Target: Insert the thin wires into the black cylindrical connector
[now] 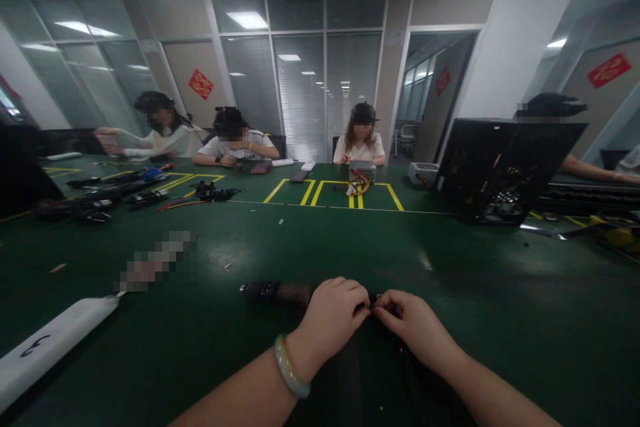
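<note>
- Nearest my camera, two forearms reach in over a green table [190, 360], a pale bangle [290, 368] circling the left wrist.
- My left hand [333, 313] arches palm-down, fingers curled and thumb tucked beneath; I cannot tell from here whether it pinches anything.
- My right hand [415, 323] meets it from the other side, thumb and forefinger drawn close together at the left fingertips; anything small between them is too dark for me to make out.
- A dark power tool [293, 294] lies on its side just beyond the left hand, its narrow metal tip pointing left. The knuckles hide part of its body, and I cannot tell whether the hand touches it.
- To the left, well apart from both hands, rests a long white bar [60, 340] bearing a black handwritten mark.
- Farther out, I see dark cabled parts [210, 192] lying near yellow tape [275, 191], with a black computer case [500, 167] standing to the right.
- Across the table, a seated person in a light top [373, 147] sits behind a grey box [363, 165] trailing colored wires [359, 185].
- Behind them, blinds [300, 107] line the glass, and a red diamond-shaped decoration [201, 83] hangs on the wall.
</note>
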`<state>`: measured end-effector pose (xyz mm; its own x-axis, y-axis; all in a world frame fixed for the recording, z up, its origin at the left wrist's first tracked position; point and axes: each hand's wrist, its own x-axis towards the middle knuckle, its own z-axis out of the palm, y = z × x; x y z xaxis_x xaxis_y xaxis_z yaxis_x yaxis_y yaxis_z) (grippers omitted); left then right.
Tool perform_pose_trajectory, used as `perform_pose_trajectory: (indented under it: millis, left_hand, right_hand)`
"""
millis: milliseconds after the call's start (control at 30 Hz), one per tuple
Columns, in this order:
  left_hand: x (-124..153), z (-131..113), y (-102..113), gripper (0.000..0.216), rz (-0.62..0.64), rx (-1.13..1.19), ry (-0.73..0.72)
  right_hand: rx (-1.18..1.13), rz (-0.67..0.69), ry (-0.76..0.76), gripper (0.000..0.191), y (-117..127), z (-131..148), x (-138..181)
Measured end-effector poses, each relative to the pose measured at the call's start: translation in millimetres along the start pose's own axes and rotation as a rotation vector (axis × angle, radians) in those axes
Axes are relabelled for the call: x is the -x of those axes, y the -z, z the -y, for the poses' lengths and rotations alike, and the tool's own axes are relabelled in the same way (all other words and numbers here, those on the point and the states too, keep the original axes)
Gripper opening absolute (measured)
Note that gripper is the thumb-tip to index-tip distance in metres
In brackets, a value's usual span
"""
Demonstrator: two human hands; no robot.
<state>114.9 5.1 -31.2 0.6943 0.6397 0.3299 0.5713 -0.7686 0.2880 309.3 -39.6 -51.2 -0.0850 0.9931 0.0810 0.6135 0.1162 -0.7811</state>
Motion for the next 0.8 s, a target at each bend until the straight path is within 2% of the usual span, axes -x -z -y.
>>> perform_pose_trajectory:
  millis: [300,467,800]
  left_hand:
    - [0.1,1.5,-1.9,0.011,-0.002,0.012,-0.026]
    - [1.0,1.6,-1.9,0.015,-0.011,0.013,0.021]
    - [1.9,-1.3,2.5,0.011,0.001,0.020,-0.005]
  right_hand:
    - [0.002,-0.007,-0.008,0.011,-0.9,-1.4,-1.0]
    - [-0.042,-0.003,-0.015,0.012,-2.8,-4.9,-1.2]
    - [-0.032,0.011,-0.032,0.013,1.5,0.9,0.5]
